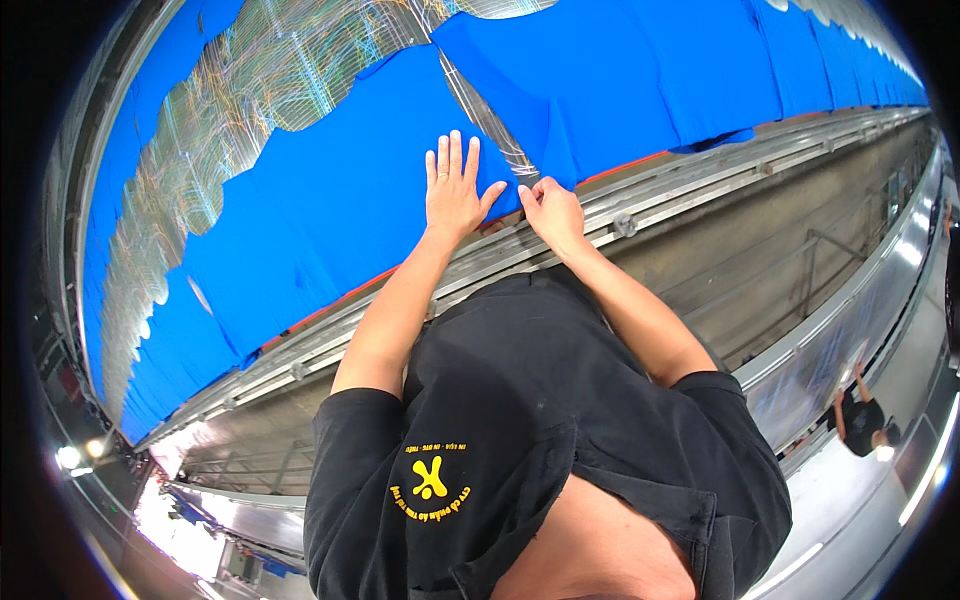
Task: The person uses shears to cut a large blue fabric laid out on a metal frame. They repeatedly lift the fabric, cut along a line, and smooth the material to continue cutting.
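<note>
A blue fabric piece (330, 190) lies spread over the long table, with a second blue fabric piece (620, 80) to its right. A narrow gap between them shows the dark, scuffed tabletop (470, 90). My left hand (455, 195) lies flat on the first piece near its right edge, fingers stretched out and thumb apart. Close beside it, my right hand (557, 215) has its fingers curled and pinched at the fabric's edge, at the near end of the gap. What exactly sits between those fingertips is partly hidden.
A metal rail (690, 200) runs along the table's near edge, close to my body. More blue pieces (850, 65) lie in a row along the table. Another long table (800, 390) stands behind me, and a person in black (862, 425) is at the far right.
</note>
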A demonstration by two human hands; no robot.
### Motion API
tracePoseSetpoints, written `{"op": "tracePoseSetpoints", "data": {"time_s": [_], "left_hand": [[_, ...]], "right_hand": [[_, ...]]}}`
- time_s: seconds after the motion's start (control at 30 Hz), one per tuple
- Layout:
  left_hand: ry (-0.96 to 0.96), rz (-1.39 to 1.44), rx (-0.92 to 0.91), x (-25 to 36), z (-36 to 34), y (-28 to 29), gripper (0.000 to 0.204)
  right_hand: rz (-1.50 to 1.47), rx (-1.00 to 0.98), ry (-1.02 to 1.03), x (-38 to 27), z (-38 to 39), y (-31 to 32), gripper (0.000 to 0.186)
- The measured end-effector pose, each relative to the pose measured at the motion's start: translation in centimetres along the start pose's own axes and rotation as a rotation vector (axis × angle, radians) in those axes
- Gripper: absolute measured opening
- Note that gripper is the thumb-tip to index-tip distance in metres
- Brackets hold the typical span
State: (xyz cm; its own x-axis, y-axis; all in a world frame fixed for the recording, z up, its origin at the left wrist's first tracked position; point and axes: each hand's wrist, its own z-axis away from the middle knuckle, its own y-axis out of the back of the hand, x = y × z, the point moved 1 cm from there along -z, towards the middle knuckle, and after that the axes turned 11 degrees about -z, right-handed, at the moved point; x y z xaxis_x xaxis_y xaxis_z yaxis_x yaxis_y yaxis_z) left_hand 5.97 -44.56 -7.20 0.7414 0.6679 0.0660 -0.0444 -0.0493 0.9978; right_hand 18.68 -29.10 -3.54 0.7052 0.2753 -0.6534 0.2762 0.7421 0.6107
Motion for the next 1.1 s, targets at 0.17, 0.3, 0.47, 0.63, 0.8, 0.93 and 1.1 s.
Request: {"op": "tracePoseSetpoints", "data": {"time_s": [0.17, 0.3, 0.47, 0.63, 0.8, 0.93, 1.1], "left_hand": [[-0.131, 0.028, -0.084, 2.8, 1.6, 0.1, 0.093], [-0.252, -0.021, -0.106, 4.3, 4.2, -0.3, 0.090], [-0.263, 0.137, -0.226, 3.7, 3.7, 2.4, 0.083], [0.158, 0.970, -0.123, 4.2, 3.8, 2.1, 0.069], [0.759, 1.867, -0.431, 6.6, 3.9, -0.4, 0.052], [0.669, 1.522, -0.251, 7.4, 4.7, -2.2, 0.052], [0.605, 1.236, -0.199, 9.2, 4.0, -1.0, 0.049]], "right_hand": [[-0.078, 0.079, 0.112, 0.2, -1.7, 3.3, 0.042], [0.249, 0.113, 0.336, 2.1, -2.2, 3.0, 0.039], [0.076, 0.084, 0.372, 4.7, -3.8, 2.8, 0.030], [-0.102, 0.043, 0.398, 1.6, -1.0, 4.0, 0.019], [-0.156, -0.383, 0.663, -1.6, 4.3, 2.5, 0.013], [-0.181, -0.077, 0.491, 0.6, 0.0, 3.1, 0.020], [0.179, -0.084, 0.332, 0.3, -5.5, 5.3, 0.041]]}}
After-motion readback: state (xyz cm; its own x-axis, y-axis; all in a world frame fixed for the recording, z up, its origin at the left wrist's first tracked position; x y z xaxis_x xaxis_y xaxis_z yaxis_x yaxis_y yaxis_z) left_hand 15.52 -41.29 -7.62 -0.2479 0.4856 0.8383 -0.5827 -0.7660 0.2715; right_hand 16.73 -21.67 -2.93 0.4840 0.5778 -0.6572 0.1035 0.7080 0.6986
